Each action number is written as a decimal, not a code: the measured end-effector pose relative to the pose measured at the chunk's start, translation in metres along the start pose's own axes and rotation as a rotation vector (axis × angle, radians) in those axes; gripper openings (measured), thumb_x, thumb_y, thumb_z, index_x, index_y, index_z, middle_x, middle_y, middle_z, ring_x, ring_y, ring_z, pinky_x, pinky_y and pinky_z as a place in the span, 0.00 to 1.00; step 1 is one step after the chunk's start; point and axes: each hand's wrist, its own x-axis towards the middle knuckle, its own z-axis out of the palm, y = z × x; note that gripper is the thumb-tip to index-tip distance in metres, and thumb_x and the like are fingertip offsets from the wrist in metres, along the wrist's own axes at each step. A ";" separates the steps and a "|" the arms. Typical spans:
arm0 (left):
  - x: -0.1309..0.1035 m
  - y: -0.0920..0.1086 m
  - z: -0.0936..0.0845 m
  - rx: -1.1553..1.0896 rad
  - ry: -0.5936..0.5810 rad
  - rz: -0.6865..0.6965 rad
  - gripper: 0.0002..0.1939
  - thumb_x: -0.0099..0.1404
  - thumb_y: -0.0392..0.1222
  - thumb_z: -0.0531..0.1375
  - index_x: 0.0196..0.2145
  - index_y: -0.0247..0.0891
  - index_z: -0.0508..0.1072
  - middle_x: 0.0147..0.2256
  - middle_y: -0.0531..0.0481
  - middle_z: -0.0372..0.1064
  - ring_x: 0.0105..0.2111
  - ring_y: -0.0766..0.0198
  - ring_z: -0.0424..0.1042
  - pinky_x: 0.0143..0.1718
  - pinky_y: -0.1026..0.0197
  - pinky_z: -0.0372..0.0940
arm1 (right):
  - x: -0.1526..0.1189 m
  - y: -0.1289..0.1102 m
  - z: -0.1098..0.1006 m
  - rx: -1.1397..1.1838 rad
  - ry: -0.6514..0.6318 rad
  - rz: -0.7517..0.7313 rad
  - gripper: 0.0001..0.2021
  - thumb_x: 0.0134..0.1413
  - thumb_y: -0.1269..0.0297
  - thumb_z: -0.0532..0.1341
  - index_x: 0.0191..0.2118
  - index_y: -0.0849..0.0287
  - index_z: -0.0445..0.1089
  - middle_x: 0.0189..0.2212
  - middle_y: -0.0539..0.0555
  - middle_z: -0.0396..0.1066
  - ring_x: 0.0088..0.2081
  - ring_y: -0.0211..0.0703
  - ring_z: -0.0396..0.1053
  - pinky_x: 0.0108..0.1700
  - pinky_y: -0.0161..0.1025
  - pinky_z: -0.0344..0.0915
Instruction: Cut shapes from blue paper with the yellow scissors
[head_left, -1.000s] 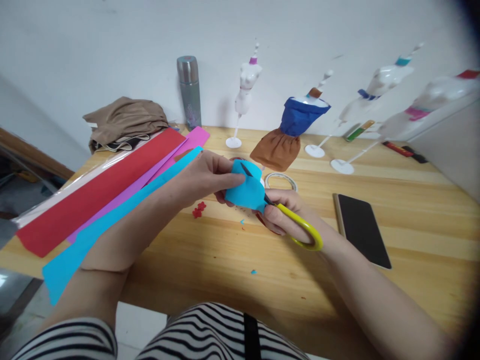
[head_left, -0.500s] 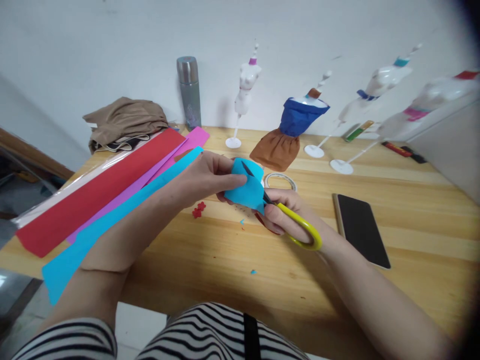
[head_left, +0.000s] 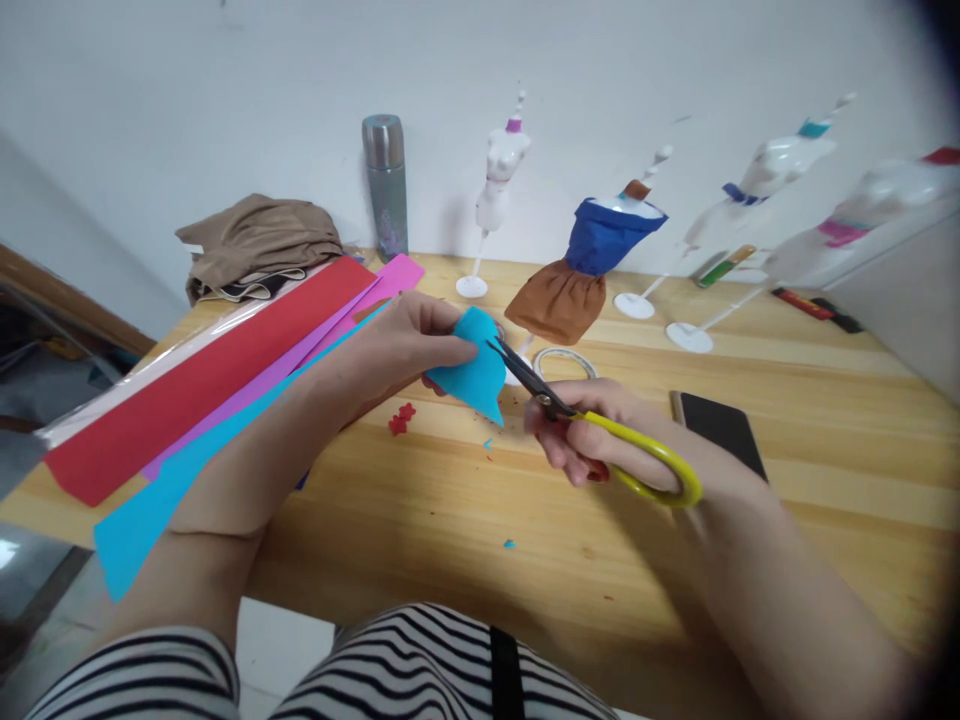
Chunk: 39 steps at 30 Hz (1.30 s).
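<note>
Pinched between the thumb and fingers of my left hand (head_left: 424,345) is a small light-blue paper piece (head_left: 478,370) with a curved, pointed edge. My right hand (head_left: 581,435) is wrapped round yellow-handled scissors (head_left: 660,465). Their dark blades point left, with the tips at the upper right edge of the blue piece. Small red paper flowers (head_left: 402,418) lie on the table below my left hand. A long light-blue strip (head_left: 150,515) passes under my left forearm.
Red paper (head_left: 210,385) and pink paper (head_left: 401,272) lie at the left beside brown cloth (head_left: 262,235). Behind stand a flask (head_left: 387,195) and several mannequins, one in a blue-and-brown dress (head_left: 611,235). A tape roll (head_left: 566,358) and a phone (head_left: 720,430) are at the right.
The scissors and my right hand have moved right, drawing the blades back from across the blue piece to its edge. The blue piece has turned in my left hand.
</note>
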 end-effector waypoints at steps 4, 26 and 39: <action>0.003 -0.003 -0.003 -0.052 -0.044 0.007 0.04 0.55 0.39 0.68 0.27 0.35 0.81 0.26 0.48 0.76 0.25 0.64 0.74 0.28 0.63 0.69 | -0.017 -0.006 -0.024 -0.033 -0.067 0.096 0.24 0.60 0.37 0.71 0.38 0.57 0.78 0.25 0.53 0.72 0.20 0.37 0.67 0.19 0.33 0.59; 0.011 -0.011 0.011 0.188 -0.418 -0.033 0.12 0.55 0.42 0.70 0.19 0.37 0.75 0.19 0.52 0.67 0.22 0.66 0.66 0.24 0.64 0.66 | 0.023 -0.010 0.041 0.152 0.485 -0.238 0.23 0.42 0.59 0.80 0.37 0.54 0.67 0.31 0.47 0.70 0.31 0.39 0.67 0.34 0.39 0.67; 0.026 -0.042 0.019 -0.141 -0.205 -0.097 0.09 0.56 0.41 0.74 0.29 0.33 0.82 0.26 0.50 0.77 0.28 0.66 0.72 0.32 0.65 0.67 | 0.027 -0.006 0.034 0.175 0.673 -0.301 0.22 0.40 0.60 0.80 0.37 0.52 0.68 0.30 0.47 0.73 0.34 0.42 0.72 0.37 0.40 0.71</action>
